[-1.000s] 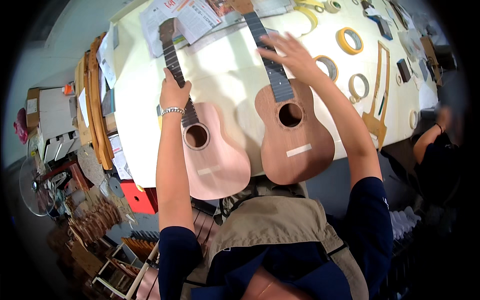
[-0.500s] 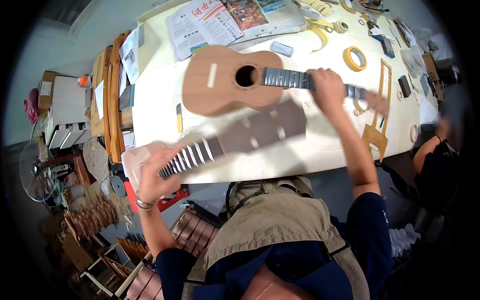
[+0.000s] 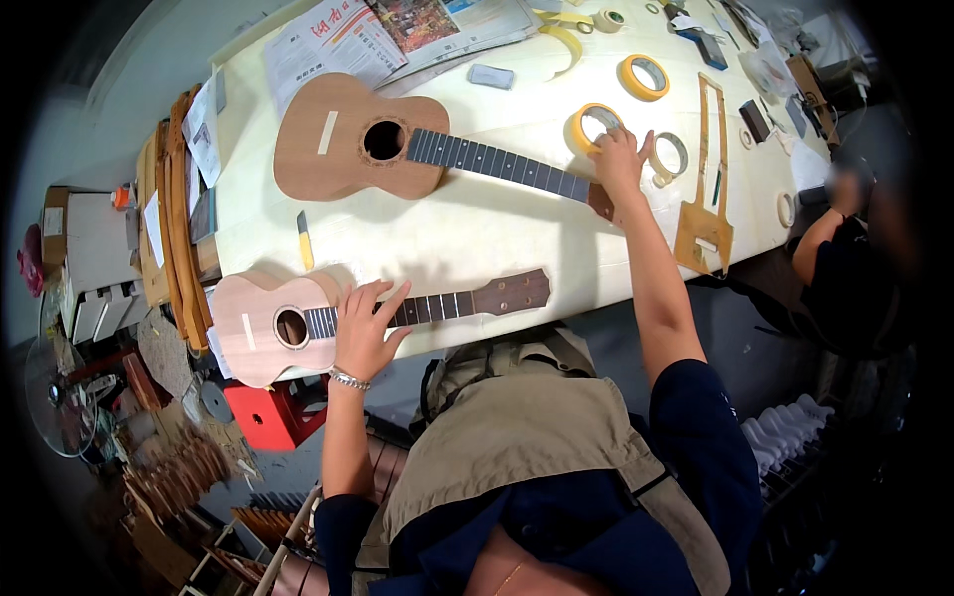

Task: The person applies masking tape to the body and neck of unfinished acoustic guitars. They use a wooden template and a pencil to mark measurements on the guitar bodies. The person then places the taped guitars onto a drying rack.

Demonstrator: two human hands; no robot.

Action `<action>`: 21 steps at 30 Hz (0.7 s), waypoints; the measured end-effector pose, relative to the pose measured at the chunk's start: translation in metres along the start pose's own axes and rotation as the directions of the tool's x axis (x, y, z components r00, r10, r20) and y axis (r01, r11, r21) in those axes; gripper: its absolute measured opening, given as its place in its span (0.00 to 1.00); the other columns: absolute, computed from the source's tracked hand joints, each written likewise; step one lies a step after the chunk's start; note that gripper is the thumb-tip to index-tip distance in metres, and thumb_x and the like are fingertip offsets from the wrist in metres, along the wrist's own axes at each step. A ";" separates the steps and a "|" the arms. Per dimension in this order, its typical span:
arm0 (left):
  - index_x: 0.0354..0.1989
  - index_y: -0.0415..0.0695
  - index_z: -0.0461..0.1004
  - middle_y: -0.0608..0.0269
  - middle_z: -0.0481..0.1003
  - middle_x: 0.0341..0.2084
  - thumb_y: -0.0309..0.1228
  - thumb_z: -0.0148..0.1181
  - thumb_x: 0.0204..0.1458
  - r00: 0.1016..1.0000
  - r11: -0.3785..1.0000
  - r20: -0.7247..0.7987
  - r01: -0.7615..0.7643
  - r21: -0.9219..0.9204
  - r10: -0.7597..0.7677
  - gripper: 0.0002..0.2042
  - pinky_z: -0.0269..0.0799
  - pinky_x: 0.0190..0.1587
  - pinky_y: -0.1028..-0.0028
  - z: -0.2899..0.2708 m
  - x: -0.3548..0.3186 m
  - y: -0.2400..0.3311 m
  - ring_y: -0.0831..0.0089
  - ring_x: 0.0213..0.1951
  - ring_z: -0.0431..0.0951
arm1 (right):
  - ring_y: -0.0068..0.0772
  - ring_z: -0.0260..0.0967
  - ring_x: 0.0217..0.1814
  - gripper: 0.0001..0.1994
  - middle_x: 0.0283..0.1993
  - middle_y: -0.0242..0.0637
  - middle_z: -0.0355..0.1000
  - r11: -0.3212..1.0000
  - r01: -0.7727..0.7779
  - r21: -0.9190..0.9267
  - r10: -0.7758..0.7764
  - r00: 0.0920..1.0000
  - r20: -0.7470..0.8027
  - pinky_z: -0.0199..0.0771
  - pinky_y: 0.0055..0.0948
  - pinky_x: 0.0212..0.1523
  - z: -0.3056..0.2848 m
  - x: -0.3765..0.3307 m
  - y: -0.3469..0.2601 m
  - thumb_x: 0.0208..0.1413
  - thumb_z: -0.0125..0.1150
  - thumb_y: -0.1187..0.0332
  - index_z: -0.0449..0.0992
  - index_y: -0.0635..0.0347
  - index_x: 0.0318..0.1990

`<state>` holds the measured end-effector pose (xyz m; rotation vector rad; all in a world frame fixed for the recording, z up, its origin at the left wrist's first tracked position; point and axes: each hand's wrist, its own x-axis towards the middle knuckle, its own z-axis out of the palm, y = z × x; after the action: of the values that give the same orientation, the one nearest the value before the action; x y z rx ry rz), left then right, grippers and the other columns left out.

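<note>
Left hand (image 3: pixel 365 333) rests open on the pale ukulele (image 3: pixel 298 323); right hand (image 3: pixel 618 164) (seemingly open) presses the brown ukulele (image 3: pixel 368 149).

Two ukuleles lie on the table: a darker one (image 3: pixel 348 149) farther off and a paler one (image 3: pixel 273 328) at the near edge. Four tape rolls show plainly: two yellow ones (image 3: pixel 644 75) (image 3: pixel 593 124), a pale one (image 3: pixel 673 154) and a small one (image 3: pixel 608 18); a further ring (image 3: pixel 786 209) near the right edge may be a fifth. One wooden template (image 3: pixel 705 189) lies beside them. Two of the person's hands (image 3: pixel 366 333) (image 3: pixel 621 159) are in view.
</note>
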<state>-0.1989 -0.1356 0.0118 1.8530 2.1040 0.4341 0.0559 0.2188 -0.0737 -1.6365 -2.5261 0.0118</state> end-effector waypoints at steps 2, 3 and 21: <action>0.53 0.53 0.70 0.64 0.70 0.43 0.32 0.65 0.40 0.994 0.999 -0.110 0.014 -0.031 -0.017 0.27 0.55 0.57 0.56 0.002 0.003 0.011 0.64 0.49 0.68 | 0.44 0.67 0.50 0.07 0.46 0.42 0.70 0.929 -0.110 0.353 0.059 0.987 0.152 0.44 0.43 0.67 -0.026 0.003 -0.005 0.56 0.53 0.68 0.74 0.59 0.38; 0.49 0.50 0.73 0.64 0.72 0.39 0.32 0.64 0.42 0.984 0.995 -0.171 0.039 -0.089 -0.053 0.21 0.57 0.57 0.57 0.003 0.007 0.020 0.64 0.45 0.71 | 0.41 0.70 0.46 0.10 0.45 0.45 0.72 0.557 -0.313 0.769 0.176 0.950 0.259 0.55 0.37 0.63 -0.045 -0.010 -0.021 0.58 0.50 0.69 0.68 0.63 0.45; 0.29 0.40 0.73 0.63 0.75 0.26 0.24 0.58 0.52 0.808 -0.134 0.188 0.135 -0.982 -0.559 0.02 0.72 0.29 0.78 0.046 -0.002 0.063 0.78 0.23 0.74 | 0.39 0.53 0.68 0.24 0.57 0.42 0.65 -0.944 -0.330 -0.022 -0.286 0.780 0.557 0.44 0.44 0.69 -0.084 -0.204 -0.128 0.49 0.51 0.81 0.63 0.63 0.56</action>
<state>-0.1227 -0.1290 -0.0037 0.2086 1.3675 1.6294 0.0311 -0.0253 -0.0023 -0.5115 0.3001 2.2951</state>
